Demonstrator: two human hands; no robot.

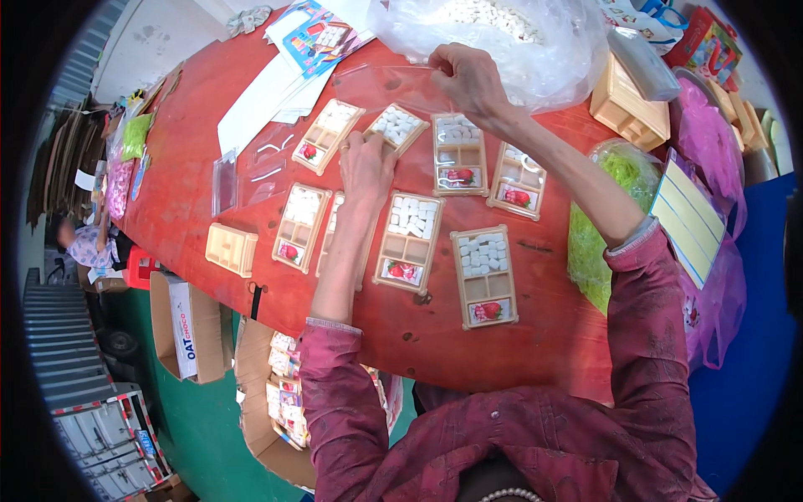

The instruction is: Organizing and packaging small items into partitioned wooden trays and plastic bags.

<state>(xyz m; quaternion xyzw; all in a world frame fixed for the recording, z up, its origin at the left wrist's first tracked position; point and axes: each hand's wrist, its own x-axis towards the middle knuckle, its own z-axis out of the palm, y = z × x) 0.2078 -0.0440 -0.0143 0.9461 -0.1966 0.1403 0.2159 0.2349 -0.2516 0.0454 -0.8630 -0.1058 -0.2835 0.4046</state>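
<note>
My left hand (365,171) is closed on the near end of a tilted wooden compartment tray (399,125) filled with white pieces. Its lower end is hidden under my fingers. Raised beyond the trays, my right hand (470,79) has its fingers curled together beside thin clear plastic (381,81); what they pinch, if anything, I cannot make out. Around my hands lie several similar trays with white pieces and strawberry pictures, such as one tray (328,136) at the left, another tray (460,155) below my right hand, and one tray (485,276) nearest me. My left forearm partly covers another tray.
A large clear bag (502,50) of white pieces lies at the far side of the red table (527,351). An empty wooden tray (231,249) sits left, below clear plastic covers (224,180). A wooden box stack (629,105) and green netting (598,243) border the right. Below is a cardboard box (259,418) of packed items.
</note>
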